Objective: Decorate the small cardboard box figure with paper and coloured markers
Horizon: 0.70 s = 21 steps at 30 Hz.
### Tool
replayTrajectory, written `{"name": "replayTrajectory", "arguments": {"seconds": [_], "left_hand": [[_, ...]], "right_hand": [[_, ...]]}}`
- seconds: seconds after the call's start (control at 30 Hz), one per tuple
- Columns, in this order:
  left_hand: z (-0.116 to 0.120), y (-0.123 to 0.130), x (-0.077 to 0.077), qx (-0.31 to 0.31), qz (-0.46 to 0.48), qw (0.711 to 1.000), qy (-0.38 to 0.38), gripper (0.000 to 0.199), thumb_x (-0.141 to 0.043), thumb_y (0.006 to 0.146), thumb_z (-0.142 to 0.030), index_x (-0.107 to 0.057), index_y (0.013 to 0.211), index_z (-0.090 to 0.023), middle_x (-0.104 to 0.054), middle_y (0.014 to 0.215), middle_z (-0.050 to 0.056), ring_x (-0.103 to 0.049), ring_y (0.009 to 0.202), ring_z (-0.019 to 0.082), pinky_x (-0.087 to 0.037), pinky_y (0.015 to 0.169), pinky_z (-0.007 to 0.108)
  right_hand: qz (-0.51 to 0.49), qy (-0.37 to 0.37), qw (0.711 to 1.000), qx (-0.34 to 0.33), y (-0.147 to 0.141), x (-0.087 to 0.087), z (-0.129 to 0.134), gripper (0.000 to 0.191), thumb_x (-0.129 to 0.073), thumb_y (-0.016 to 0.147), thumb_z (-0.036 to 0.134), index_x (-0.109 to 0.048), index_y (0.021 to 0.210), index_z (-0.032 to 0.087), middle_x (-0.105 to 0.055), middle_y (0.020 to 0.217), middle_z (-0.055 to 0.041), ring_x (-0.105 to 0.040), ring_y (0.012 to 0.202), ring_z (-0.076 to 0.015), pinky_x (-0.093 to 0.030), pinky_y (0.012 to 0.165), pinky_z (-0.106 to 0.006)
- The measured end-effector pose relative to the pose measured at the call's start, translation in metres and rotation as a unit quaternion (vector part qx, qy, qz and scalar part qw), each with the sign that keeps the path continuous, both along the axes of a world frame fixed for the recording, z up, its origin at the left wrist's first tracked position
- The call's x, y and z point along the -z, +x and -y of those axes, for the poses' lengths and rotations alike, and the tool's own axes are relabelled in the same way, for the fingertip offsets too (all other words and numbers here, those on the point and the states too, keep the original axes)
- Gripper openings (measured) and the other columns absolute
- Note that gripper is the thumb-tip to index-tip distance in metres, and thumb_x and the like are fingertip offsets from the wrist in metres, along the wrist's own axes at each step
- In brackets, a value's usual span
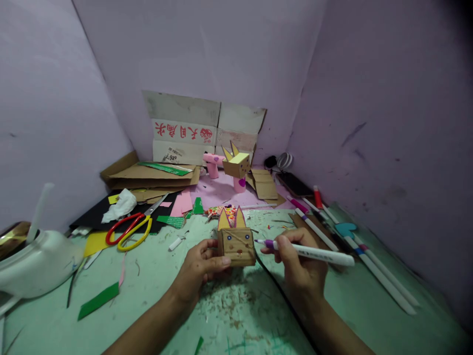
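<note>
My left hand (202,266) grips the lower left side of a small cardboard box head (242,246), thumb on its front. The box has two pointed yellow ears with purple edges, two drawn eyes and a small mouth mark. In my right hand (301,261) is a white marker (321,254) with a purple tip end. The tip points left, close to the right edge of the box; whether it touches, I cannot tell. Behind stands a pink tube figure (212,166) with a similar eared cardboard head (236,165).
Red and yellow scissors (135,231) lie at left by crumpled tissue (120,206) and paper scraps. A white pot-like vessel (40,264) stands far left. Several markers (380,276) and a phone-like dark slab (294,184) lie at right. Flattened cardboard (158,178) is at the back. A black cable (281,293) crosses the front.
</note>
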<state>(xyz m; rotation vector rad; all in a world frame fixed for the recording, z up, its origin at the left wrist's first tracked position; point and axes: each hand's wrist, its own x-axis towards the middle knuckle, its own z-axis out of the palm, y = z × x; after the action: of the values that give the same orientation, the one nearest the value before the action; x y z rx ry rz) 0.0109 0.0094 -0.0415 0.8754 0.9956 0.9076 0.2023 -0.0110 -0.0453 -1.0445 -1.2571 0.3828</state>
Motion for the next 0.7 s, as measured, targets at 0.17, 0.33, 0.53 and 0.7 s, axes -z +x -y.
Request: {"name": "replayTrajectory", "arguments": {"seconds": [0.17, 0.33, 0.53, 0.7], "left_hand": [[-0.002, 0.001, 0.003, -0.005, 0.000, 1.000, -0.008, 0.065, -0.086, 0.052, -0.031, -0.058, 0.106, -0.009, -0.072, 0.101, 0.018, -0.069, 0.078, 0.026, -0.053, 0.064, 0.033], [0.000, 0.003, -0.001, -0.006, -0.002, 1.000, -0.006, 0.065, -0.084, 0.053, -0.029, -0.055, 0.108, -0.009, -0.071, 0.105, 0.020, -0.069, 0.084, 0.027, -0.053, 0.067, 0.033], [0.000, 0.003, -0.003, -0.006, -0.009, 1.000, -0.004, 0.063, -0.084, 0.054, -0.028, -0.055, 0.107, -0.010, -0.073, 0.100, 0.017, -0.068, 0.084, 0.025, -0.054, 0.068, 0.032], [-0.001, 0.002, 0.003, -0.007, -0.009, 1.000, -0.011, 0.068, -0.085, 0.050, -0.030, -0.055, 0.108, -0.009, -0.073, 0.102, 0.017, -0.068, 0.083, 0.026, -0.053, 0.067, 0.033]], "right_hand": [[-0.029, -0.031, 0.999, -0.028, -0.001, -0.005, 0.002, 0.008, -0.058, 0.087, 0.025, -0.054, 0.081, 0.022, -0.056, 0.065, 0.0053, -0.062, 0.051, -0.0128, -0.047, 0.047, -0.023], [-0.018, -0.018, 0.999, -0.028, 0.000, -0.001, 0.002, 0.019, -0.057, 0.089, 0.028, -0.054, 0.072, 0.022, -0.056, 0.060, 0.0041, -0.056, 0.051, -0.0135, -0.044, 0.049, -0.025], [0.040, -0.003, 0.999, -0.030, 0.002, 0.006, -0.002, 0.022, -0.060, 0.088, 0.026, -0.057, 0.068, 0.021, -0.056, 0.061, 0.0028, -0.052, 0.053, -0.0125, -0.039, 0.052, -0.026], [0.053, 0.007, 0.998, -0.016, 0.003, 0.007, -0.001, 0.020, -0.056, 0.091, 0.027, -0.054, 0.072, 0.022, -0.056, 0.061, 0.0028, -0.054, 0.055, -0.0136, -0.040, 0.052, -0.026]]}}
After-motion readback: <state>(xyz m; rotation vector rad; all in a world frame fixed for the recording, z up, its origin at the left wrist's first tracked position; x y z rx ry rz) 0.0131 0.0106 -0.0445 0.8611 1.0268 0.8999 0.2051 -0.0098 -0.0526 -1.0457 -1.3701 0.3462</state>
